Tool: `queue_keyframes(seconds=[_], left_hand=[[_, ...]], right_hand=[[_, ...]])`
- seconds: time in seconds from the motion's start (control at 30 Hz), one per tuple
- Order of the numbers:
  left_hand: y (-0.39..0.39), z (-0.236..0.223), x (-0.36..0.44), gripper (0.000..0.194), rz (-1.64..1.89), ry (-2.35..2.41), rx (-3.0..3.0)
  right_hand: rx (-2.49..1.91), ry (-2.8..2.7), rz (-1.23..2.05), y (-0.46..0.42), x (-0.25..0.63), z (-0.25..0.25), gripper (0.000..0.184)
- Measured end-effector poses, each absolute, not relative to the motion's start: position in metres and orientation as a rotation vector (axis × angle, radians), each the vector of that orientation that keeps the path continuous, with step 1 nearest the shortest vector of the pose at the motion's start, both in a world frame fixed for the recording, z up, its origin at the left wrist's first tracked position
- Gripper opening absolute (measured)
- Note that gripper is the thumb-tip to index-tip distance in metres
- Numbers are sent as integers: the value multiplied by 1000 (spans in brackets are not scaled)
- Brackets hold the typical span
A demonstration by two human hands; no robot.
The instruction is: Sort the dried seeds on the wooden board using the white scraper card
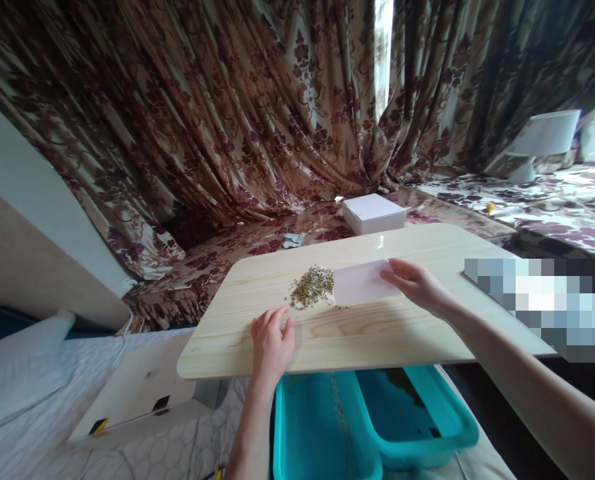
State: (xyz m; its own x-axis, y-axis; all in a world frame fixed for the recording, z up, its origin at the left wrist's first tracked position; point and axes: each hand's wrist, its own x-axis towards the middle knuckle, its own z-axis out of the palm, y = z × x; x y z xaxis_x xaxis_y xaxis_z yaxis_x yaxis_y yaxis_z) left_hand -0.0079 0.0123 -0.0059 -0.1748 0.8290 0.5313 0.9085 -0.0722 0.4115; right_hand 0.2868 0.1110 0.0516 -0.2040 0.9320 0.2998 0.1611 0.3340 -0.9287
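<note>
A heap of small green and whitish grains, like beans or seeds mixed together [311, 287], lies on the pale wooden tabletop [417, 333]. My right hand [412, 280] pinches the right end of a thin white sheet, like card or plastic [360, 281]. The sheet's left edge touches the right side of the heap. Just in front of the grains, my left hand [273, 343] rests on the wood, fingers apart and loosely bent, holding nothing. A few stray grains lie near the sheet's lower corner.
Below the table's near edge stand two turquoise tubs [327, 427], the right one with green grains inside. A white box [374, 212] is behind the table, and a flat white carton [137, 387] lies at left. A lamp [552, 137] stands far right.
</note>
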Motion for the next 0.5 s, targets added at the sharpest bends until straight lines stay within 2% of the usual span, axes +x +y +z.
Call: queue_keyframes(seconds=[0.5], left_hand=[[13,-7,-9,25,-1084,-2035,-1951]], right_hand=[[-995,-1607,1146,125,275,46,41]])
